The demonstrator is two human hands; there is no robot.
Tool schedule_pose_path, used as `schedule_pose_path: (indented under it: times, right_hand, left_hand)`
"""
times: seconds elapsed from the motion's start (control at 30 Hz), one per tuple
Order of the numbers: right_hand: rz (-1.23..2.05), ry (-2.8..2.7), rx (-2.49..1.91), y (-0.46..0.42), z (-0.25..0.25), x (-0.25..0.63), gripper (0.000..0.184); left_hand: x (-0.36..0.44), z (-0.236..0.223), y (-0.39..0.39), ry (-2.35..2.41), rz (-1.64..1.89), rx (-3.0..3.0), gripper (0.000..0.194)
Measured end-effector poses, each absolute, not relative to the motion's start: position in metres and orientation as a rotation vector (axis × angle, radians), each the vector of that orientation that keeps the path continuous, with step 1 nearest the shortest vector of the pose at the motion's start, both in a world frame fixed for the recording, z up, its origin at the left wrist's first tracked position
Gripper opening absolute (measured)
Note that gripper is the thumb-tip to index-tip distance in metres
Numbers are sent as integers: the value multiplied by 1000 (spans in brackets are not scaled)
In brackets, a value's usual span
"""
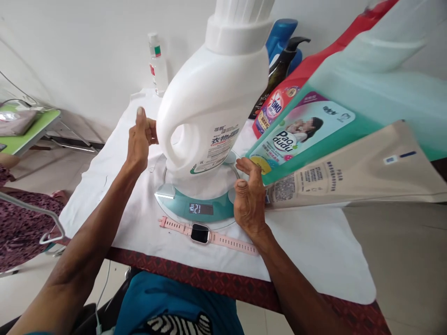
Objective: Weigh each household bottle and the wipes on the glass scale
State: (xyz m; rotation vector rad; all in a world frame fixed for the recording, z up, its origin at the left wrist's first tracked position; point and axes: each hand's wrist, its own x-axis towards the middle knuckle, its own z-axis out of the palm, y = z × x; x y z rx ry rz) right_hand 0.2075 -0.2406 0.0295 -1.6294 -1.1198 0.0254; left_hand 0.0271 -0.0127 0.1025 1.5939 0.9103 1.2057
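A big white laundry detergent bottle (216,88) stands on a round kitchen scale (174,200) with a teal front band and a lit display. On the bottle's left is my left hand (139,142), thumb raised and fingers reaching toward its side; I cannot tell if they touch it. My right hand (252,197) is open at the scale's right edge, palm toward the bottle, thumb and fingers apart. Close beside that hand are a beige tube (335,172) and a green Paodudu bottle (307,135). A pink-strapped smartwatch (200,233) lies in front of the scale.
Behind the green bottle are a red OMO bottle (279,104), a dark pump bottle (279,74) and a blue bottle (279,35). A small clear bottle (158,70) stands by the wall. White cloth (118,195) covers the table. At left is a green table (31,132).
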Motion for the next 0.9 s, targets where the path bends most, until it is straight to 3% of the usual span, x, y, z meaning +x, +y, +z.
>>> schedule_pose_path:
  times: [0.23,0.57,0.9]
  right_hand:
    - [8,-1088,-1649,-239,28,207,86]
    - [-15,-1143,-1727,-243,30,208,80]
    - [2,-1158,-1745,-244,32,208,78]
  left_hand:
    - [20,50,-16,982,1042,1731,44]
    - [20,48,-12,922,994,1784,28]
    - [20,47,-13,985,973,1833,30]
